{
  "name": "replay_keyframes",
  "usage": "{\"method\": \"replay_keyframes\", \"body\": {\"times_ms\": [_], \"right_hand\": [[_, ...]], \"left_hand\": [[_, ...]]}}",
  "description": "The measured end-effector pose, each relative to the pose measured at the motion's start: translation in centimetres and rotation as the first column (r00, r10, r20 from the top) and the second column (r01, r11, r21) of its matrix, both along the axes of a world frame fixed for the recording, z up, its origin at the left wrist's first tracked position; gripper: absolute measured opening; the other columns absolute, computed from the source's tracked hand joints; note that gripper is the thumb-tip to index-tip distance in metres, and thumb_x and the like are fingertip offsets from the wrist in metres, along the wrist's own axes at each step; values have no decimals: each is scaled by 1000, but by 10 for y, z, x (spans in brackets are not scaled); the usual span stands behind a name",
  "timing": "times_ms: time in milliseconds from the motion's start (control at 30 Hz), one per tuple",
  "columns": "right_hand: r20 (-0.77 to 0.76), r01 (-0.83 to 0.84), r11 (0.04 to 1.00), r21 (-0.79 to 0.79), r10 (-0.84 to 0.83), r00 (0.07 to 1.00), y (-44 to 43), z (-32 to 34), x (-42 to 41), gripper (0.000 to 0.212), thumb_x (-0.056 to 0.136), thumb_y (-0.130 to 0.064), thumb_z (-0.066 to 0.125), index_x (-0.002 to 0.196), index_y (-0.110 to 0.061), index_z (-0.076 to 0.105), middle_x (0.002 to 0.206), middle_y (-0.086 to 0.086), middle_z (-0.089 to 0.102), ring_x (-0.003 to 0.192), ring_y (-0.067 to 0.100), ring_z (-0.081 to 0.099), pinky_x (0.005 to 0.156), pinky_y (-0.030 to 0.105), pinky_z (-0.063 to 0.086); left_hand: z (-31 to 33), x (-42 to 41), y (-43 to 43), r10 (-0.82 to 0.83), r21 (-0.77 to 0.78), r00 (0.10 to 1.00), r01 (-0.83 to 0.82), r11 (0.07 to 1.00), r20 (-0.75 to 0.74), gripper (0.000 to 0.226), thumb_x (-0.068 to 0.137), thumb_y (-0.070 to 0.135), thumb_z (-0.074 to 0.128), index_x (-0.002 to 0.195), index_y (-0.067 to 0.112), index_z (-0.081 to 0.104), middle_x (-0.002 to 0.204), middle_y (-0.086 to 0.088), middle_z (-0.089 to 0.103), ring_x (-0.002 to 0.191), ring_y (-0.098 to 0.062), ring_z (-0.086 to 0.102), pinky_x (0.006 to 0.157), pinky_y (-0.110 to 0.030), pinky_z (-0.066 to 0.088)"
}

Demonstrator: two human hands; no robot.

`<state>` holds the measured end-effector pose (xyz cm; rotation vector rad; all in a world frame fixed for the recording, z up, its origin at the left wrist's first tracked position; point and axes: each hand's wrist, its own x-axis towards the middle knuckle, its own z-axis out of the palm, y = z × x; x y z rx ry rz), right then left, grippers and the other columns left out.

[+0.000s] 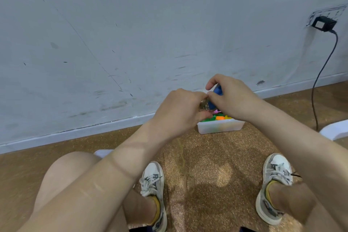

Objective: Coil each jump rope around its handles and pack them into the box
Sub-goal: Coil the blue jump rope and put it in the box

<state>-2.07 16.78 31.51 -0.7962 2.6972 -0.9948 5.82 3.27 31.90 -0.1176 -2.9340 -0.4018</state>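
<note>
Right hand [232, 98] is being clamped round blue handle [218, 91], rope [204, 104] pinched beside it by left hand [178, 113]; winding could be undone by slack.

One wide-angle camera, worn on the head of a seated person, looks forward and down across the floor [216, 158] to the near wall [131, 34], the box [220, 127] mid-frame.

- We take this for a plain indoor room; whether it belongs to a home or a workplace, we cannot tell.
- A scuffed pale grey painted wall [131, 34] meets a white skirting board [75, 134].
- We see a brown speckled floor [207, 156].
- A black boxy power adapter [323, 24] sits in a wall socket [328, 12], and its thin dark cable [320, 73] hangs down.
</note>
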Motion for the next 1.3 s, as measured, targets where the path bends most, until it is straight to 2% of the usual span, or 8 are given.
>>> {"method": "replay_keyframes", "body": {"times_ms": [167, 300, 433, 600, 700, 833, 1067, 1300], "right_hand": [[-65, 46, 996, -72, -50, 997, -6, -4, 6, 8, 84, -20, 66, 89, -22, 61, 85, -4, 59, 77, 20, 60, 61, 20, 39], [-19, -118, 989, -85, 117, 993, -5, -2, 10, 8, 88, -19, 65, 90, -26, 62, 81, -6, 65, 68, 22, 68, 53, 9, 42], [20, -284, 951, -120, 289, 957, -1, 10, 5, 15, 87, -16, 67, 101, -21, 67, 89, -3, 72, 88, 16, 67, 84, 36, 53], [220, -341, 908, -243, 394, 892, 9, 22, 3, 34, 85, -5, 69, 112, -21, 57, 91, 1, 75, 85, 23, 68, 76, 32, 55], [271, -244, 889, -386, 362, 892, 13, 26, 0, 38, 81, -1, 73, 110, -20, 55, 90, 10, 75, 73, 19, 66, 64, 25, 52], [283, -168, 910, -379, 287, 915, 16, 26, -3, 30, 76, -3, 77, 99, -17, 64, 83, 6, 71, 67, 11, 63, 68, 26, 52], [315, -316, 875, -368, 436, 843, 16, 32, -2, 20, 78, 5, 72, 94, -6, 67, 81, 9, 70, 67, 9, 62, 65, 19, 51], [380, -255, 796, -549, 510, 772, 24, 26, -11, 25, 67, -11, 74, 92, -10, 70, 87, 15, 71, 79, 20, 63, 72, 27, 53]], "left_hand": [[4, -1, -1, -64, -224, 996, 76, 972, 59, 28, 91, 46, 52, 100, 24, 67, 85, -6, 68, 84, -26, 61, 70, -36, 44], [14, 2, -15, -58, 160, 993, 40, 986, 105, 2, 79, 35, 72, 76, 36, 73, 53, 15, 61, 56, 2, 52, 54, -17, 34], [21, -3, -33, -5, 502, 984, -87, 860, 178, 19, 66, 27, 85, 70, 19, 68, 55, 9, 63, 46, 1, 51, 52, -15, 40], [21, -2, -41, -10, 471, 973, -103, 876, 232, 24, 75, 34, 77, 94, 19, 76, 76, 2, 72, 67, -4, 61, 68, -20, 46], [25, 3, -35, -112, 619, 965, -60, 783, 235, 21, 86, 24, 67, 98, 8, 75, 76, -8, 72, 54, 5, 54, 57, -12, 40], [28, 4, -31, -151, 586, 947, -47, 809, 284, 22, 72, 38, 75, 89, 23, 77, 83, -10, 74, 70, -4, 55, 72, -31, 50], [33, 2, -31, -147, 503, 953, -6, 864, 264, 6, 80, 33, 74, 82, 28, 76, 47, 14, 49, 48, -2, 36, 52, -15, 31], [15, 5, -22, -279, 767, 932, 1, 642, 232, 30, 89, 27, 61, 62, 15, 63, 53, -4, 45, 47, -7, 33, 46, -16, 27]]}}
